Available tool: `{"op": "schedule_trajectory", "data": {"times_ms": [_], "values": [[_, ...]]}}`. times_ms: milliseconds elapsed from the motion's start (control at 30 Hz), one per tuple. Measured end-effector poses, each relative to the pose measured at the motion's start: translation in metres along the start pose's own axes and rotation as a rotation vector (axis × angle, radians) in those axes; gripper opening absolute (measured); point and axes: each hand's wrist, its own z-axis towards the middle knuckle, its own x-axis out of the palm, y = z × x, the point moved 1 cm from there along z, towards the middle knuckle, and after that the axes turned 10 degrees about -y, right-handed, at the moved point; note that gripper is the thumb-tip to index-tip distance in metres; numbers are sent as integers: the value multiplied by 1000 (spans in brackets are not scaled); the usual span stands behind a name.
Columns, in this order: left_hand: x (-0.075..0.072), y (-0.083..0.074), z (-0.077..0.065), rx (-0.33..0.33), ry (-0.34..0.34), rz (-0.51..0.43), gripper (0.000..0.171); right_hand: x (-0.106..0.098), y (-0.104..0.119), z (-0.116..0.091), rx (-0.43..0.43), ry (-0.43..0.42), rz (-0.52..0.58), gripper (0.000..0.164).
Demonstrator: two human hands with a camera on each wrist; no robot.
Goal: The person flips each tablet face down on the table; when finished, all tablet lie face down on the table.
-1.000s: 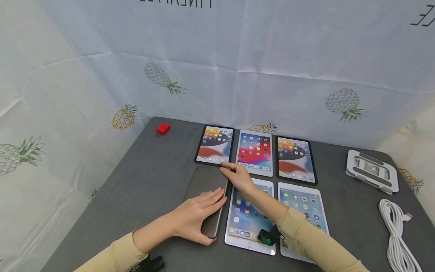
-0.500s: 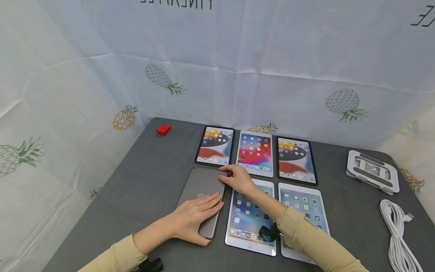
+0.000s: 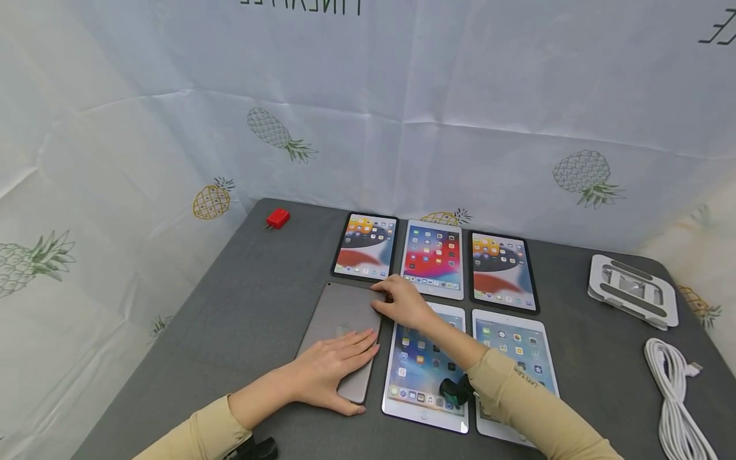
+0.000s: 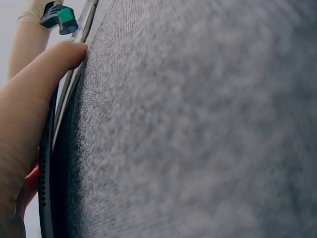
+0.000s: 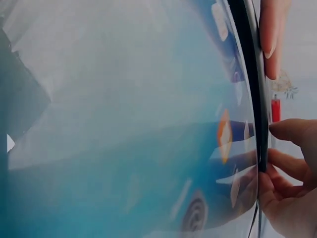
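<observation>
Likely aligning gray iPad (image 3: 340,308): your left hand (image 3: 330,369) straight-fingered atop, right hand (image 3: 406,304) pinching corner toward worktop (image 3: 247,300) far edge; probably release next.

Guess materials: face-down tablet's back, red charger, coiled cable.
Face-down tablet: probably satin metal; even gray back with soft sheen.
Red charger: likely hard plastic, fairly smooth; solid color, crisp edges.
Coiled cable: likely flexible plastic or rubber jacket, finish unclear; white, bends in smooth loops.
</observation>
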Motion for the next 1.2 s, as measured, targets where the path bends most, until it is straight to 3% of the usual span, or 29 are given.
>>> {"op": "schedule_trajectory", "data": {"times_ms": [300,467,700,1033,1200], "values": [[1,-2,-3,-45,51,-67,95,-4,-3,-4,-113,-32,32,30],[2,-2,-3,-79,102,-101,96,-3,-5,-2,-75,-1,30,31],[3,-1,-3,-105,186,-143,96,-3,-6,-3,-91,21,6,33],[5,-1,-3,-97,165,-184,96,-3,-7,-6,-96,9,17,35],[2,-4,-1,-156,174,-224,93,-4,-8,-10,-9,2,73,34]]}}
